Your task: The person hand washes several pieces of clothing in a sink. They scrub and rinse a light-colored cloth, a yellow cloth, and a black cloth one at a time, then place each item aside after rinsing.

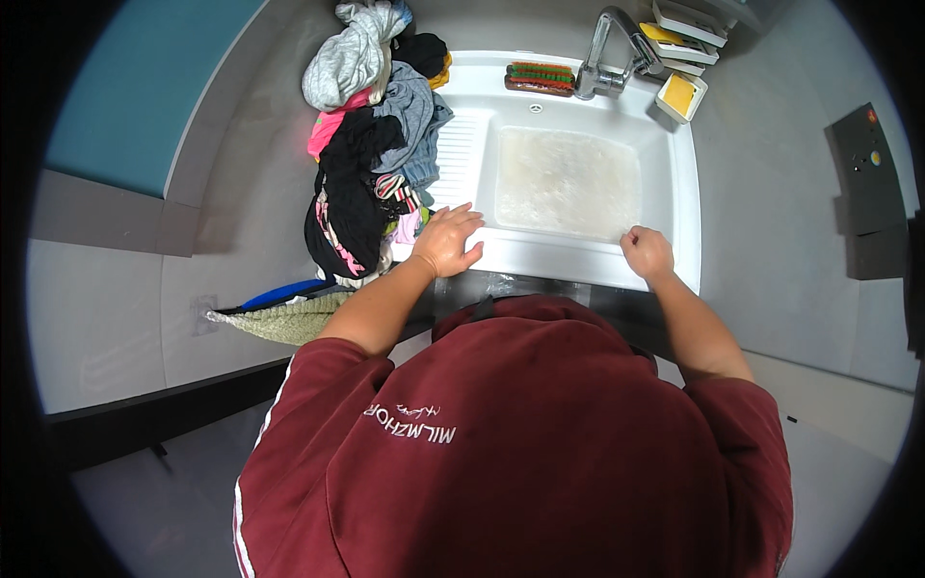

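A white laundry sink (683,238) with a ribbed washboard ledge (455,155) on its left stands before me. Cloudy, whitish water (567,184) lies in its basin. My left hand (449,240) rests at the sink's front left, fingers spread, beside the heap of clothes. Curled into a fist, my right hand (647,252) is at the basin's front right corner; I see nothing in it. The clothes heap includes a black garment (354,195), a grey knit piece (350,61), a grey-blue garment (408,108) and a pink one (338,126).
Behind the basin rises a chrome faucet (594,61), with scrub brushes (540,78) with red and green bristles to its left. Stacked white soap trays (690,32) and a dish with yellow soap (681,94) sit at the right. A pale green towel (289,321) hangs lower left.
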Action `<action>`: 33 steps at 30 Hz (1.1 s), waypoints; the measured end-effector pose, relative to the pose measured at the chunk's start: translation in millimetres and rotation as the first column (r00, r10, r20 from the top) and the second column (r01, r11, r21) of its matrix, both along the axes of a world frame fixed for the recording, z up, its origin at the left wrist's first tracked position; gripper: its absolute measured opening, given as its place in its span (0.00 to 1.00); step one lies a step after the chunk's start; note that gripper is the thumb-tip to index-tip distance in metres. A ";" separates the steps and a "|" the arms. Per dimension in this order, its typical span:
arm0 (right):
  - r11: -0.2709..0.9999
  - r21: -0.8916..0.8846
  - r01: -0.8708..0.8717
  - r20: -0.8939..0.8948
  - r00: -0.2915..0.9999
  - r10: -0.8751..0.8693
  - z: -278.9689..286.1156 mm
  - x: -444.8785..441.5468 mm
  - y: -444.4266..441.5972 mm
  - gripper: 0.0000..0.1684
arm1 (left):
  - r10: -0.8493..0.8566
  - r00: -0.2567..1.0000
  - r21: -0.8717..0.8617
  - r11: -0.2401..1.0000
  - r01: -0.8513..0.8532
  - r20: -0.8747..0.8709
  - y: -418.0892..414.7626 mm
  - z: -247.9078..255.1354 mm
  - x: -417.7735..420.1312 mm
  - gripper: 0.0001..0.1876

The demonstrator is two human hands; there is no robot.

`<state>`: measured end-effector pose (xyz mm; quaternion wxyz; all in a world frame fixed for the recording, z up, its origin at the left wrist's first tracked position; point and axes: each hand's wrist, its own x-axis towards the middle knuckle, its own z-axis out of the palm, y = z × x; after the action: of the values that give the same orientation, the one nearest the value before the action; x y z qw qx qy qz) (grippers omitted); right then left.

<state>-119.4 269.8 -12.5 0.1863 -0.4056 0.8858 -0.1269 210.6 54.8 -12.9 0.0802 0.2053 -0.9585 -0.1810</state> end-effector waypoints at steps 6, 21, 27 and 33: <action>1.000 -0.015 -0.006 -0.005 1.000 0.006 -2.8 -1.3 1.1 0.16 | -0.002 1.000 0.001 1.000 0.002 -0.004 -0.5 0.6 -0.1 0.21; 0.998 0.060 0.029 0.033 0.999 -0.031 -0.4 -2.5 -0.7 0.17 | 0.012 1.000 0.028 1.000 -0.011 -0.010 -0.9 -1.0 -1.6 0.20; 0.996 0.086 0.031 0.025 0.999 -0.033 -0.2 -2.5 -1.3 0.17 | 0.016 1.000 0.029 0.999 -0.017 0.009 -0.1 1.8 -1.6 0.21; 0.995 0.095 0.027 0.014 1.000 -0.028 2.4 -1.1 -2.2 0.17 | 0.023 0.999 0.039 0.999 -0.024 0.028 0.0 2.1 -1.6 0.21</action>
<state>-120.5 267.6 -10.1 0.2102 -0.3831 0.8949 -0.0905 209.0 54.7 -10.8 0.0649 0.2204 -0.9533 -0.1958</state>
